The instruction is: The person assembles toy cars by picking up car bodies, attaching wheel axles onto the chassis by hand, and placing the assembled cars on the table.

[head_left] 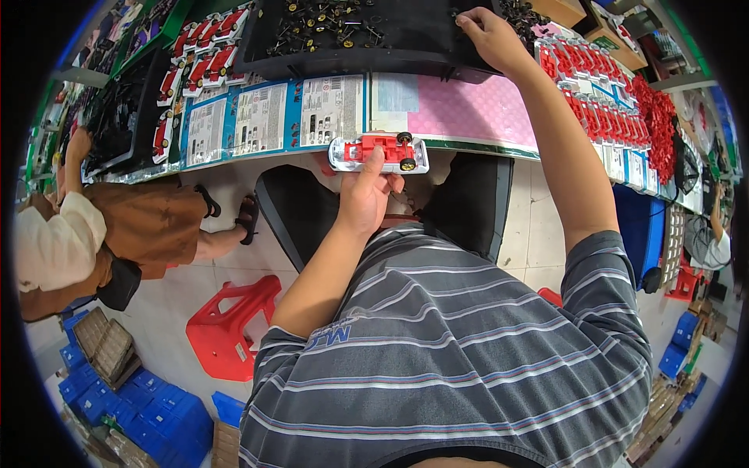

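Note:
My left hand (365, 201) is closed around a toy car (353, 153) just off the table's front edge, its thumb pressed on the red underside. The car is upside down in a white body shell, and one pair of black wheels with yellow hubs (407, 164) sits at its right end. My right hand (493, 40) is stretched over the far right part of a black tray (421, 56), fingers pinched together; whatever they hold is too small to make out. Wheel axles (349, 37) with black wheels lie loose in the tray's left part, and more dark ones are heaped past its right edge.
Red and white toy cars (211, 66) stand in rows at left. Several rows of white shells with red parts (605, 113) fill the right, beside a heap of red pieces (654, 129). A co-worker's arm (76, 152) reaches in at far left. A red stool (226, 327) stands behind.

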### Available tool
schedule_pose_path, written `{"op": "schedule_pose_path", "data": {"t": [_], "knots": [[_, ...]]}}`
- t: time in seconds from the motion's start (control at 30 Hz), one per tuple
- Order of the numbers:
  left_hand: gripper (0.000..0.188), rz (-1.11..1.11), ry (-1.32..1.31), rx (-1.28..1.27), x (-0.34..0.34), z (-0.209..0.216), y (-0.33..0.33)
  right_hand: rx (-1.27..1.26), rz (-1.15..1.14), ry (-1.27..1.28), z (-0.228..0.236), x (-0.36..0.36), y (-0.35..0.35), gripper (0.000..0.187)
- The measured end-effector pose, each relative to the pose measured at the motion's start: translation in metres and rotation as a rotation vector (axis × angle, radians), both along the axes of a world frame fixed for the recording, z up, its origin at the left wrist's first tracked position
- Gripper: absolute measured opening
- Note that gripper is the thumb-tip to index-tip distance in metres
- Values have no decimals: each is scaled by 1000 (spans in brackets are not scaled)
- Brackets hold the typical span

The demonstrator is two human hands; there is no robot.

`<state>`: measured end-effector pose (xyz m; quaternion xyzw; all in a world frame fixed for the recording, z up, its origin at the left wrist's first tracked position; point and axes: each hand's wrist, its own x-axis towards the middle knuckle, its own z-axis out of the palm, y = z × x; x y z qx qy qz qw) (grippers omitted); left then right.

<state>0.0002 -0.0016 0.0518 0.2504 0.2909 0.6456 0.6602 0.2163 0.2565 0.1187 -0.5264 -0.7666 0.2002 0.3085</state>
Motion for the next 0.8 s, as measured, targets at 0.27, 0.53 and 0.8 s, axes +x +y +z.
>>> {"op": "schedule_pose_path", "data": {"t": [0.27, 0.53, 0.8], "knots": [[33, 15, -16, -37, -9, -3, -8, -350, 275, 479, -17, 4, 27, 33], [33, 25, -17, -32, -18, -5, -1, 20, 201, 130, 28, -24, -20, 20], [34, 11, 29, -5, -16, -4, 9, 158, 77, 278, 29, -7, -28, 17]]}}
